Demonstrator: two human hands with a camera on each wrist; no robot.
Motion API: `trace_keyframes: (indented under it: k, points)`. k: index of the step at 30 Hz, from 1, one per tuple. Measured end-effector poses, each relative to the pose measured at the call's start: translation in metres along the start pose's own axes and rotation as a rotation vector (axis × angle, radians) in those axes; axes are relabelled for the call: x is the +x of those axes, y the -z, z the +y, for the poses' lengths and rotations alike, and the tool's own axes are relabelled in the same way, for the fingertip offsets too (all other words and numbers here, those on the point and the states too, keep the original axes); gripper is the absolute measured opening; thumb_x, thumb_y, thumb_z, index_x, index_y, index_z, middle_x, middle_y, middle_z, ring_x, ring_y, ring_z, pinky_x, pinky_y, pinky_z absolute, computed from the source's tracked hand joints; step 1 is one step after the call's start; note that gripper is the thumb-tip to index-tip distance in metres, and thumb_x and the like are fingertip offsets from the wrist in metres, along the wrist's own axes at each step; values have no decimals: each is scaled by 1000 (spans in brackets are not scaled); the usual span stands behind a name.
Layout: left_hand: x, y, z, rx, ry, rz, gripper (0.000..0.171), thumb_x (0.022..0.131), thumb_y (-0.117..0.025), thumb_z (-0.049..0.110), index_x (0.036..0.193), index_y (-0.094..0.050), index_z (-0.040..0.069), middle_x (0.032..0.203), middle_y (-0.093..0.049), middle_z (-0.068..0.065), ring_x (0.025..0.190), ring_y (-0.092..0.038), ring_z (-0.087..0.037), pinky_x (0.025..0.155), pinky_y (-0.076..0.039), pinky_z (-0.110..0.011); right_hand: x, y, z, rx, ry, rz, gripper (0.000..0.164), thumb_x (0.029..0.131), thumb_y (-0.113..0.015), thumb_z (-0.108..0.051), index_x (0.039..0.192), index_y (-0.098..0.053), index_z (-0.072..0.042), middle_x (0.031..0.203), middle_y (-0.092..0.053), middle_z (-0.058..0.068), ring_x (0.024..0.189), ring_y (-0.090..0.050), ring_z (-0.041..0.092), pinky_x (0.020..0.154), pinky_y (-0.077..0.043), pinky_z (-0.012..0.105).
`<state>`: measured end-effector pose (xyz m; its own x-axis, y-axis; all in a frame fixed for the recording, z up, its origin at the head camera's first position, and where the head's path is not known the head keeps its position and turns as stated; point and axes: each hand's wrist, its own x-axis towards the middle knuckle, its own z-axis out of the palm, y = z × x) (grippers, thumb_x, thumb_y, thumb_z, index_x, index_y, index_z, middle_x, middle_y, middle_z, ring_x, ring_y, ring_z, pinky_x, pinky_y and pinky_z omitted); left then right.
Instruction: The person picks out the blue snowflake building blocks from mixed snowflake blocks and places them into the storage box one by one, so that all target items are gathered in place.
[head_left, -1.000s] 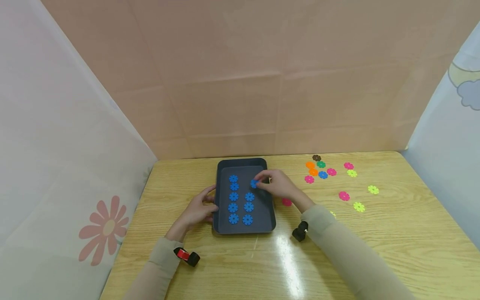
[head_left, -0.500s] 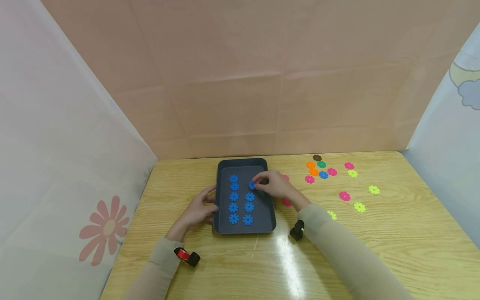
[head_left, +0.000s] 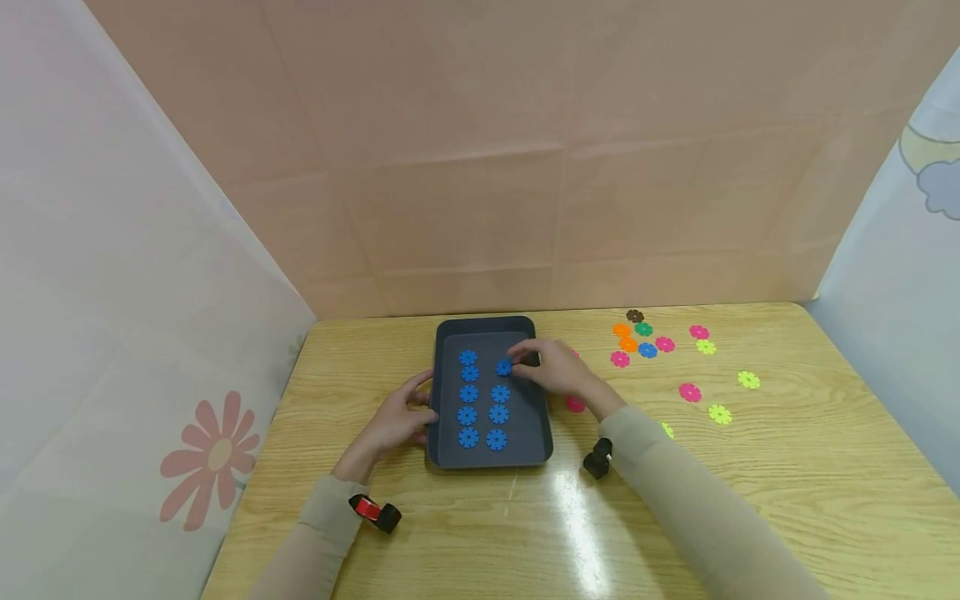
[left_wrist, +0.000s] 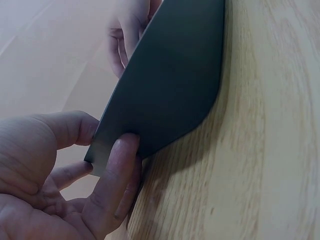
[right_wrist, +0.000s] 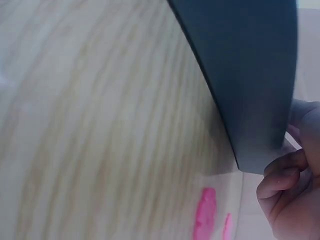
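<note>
A dark grey tray lies on the wooden table, with blue notched discs in two columns on its floor. My left hand holds the tray's left side; in the left wrist view, its thumb and fingers grip the wall and rim. Over the upper right part of the tray, my right hand pinches a blue notched disc at its right edge, at the top of the right column. Only the tray's outer wall shows in the right wrist view, which hides that disc.
Loose notched discs lie right of the tray: a brown one, a green one, a blue one, plus orange, pink and yellow ones. A pink disc sits beside the right wrist. Cloth walls stand behind and at both sides.
The disc at my right fingertips has shifted slightly left, and the right hand has made small moves over the same spot. My left hand and the tray hold nearly still.
</note>
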<state>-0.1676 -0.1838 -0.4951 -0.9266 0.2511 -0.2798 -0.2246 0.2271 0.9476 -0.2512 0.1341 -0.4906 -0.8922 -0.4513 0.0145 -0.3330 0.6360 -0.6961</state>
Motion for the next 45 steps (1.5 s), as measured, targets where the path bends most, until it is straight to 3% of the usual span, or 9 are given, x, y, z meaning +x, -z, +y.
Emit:
trace_keyframes:
  k: [9,14,17,19,28,34,45]
  points:
    - [1,0,1,-1,-1,-5,80,92,-65,-2,164,-33,14,129,-53,-27,83,-71,-29,65,-63,-43,-13,21,2,28,2,55,33,99,-72,-25,129,-73,-11,117,-73,1,116,-63,27,102,-50,53]
    - [2,1,2,8,-4,3,80,92,-65,-1,163,-34,15,129,-53,-27,84,-70,-27,64,-63,-42,-20,32,9,58,-14,97,34,99,-72,-27,128,-73,-11,117,-74,2,102,-65,30,92,-53,50]
    - [2,2,2,10,-5,8,80,91,-65,-1,163,-34,15,130,-53,-26,83,-70,-27,63,-62,-41,-24,38,15,62,-17,121,33,99,-71,-27,127,-73,-11,117,-74,3,107,-65,32,94,-53,52]
    - [2,2,2,9,-6,7,80,91,-65,-1,163,-34,15,131,-52,-26,83,-70,-27,63,-62,-41,-28,42,18,73,-29,130,32,100,-71,-27,127,-73,-10,117,-74,3,118,-63,32,101,-50,54]
    - [0,2,1,16,-1,8,79,92,-65,0,163,-34,16,132,-53,-26,85,-70,-27,64,-62,-42,-46,65,41,82,-82,160,36,100,-70,-24,131,-69,-4,124,-71,10,127,-57,36,106,-44,60]
    - [0,3,1,25,-1,12,79,92,-65,0,163,-34,16,132,-54,-26,84,-70,-26,63,-62,-41,-58,78,61,46,-143,181,39,102,-67,-30,133,-68,-5,123,-70,12,120,-60,37,95,-51,57]
    - [-1,3,-1,15,4,14,80,91,-65,-1,163,-35,17,132,-52,-26,83,-70,-27,63,-62,-41,-82,99,90,-7,-253,225,39,103,-65,-29,133,-67,-5,118,-71,18,106,-64,38,84,-49,46]
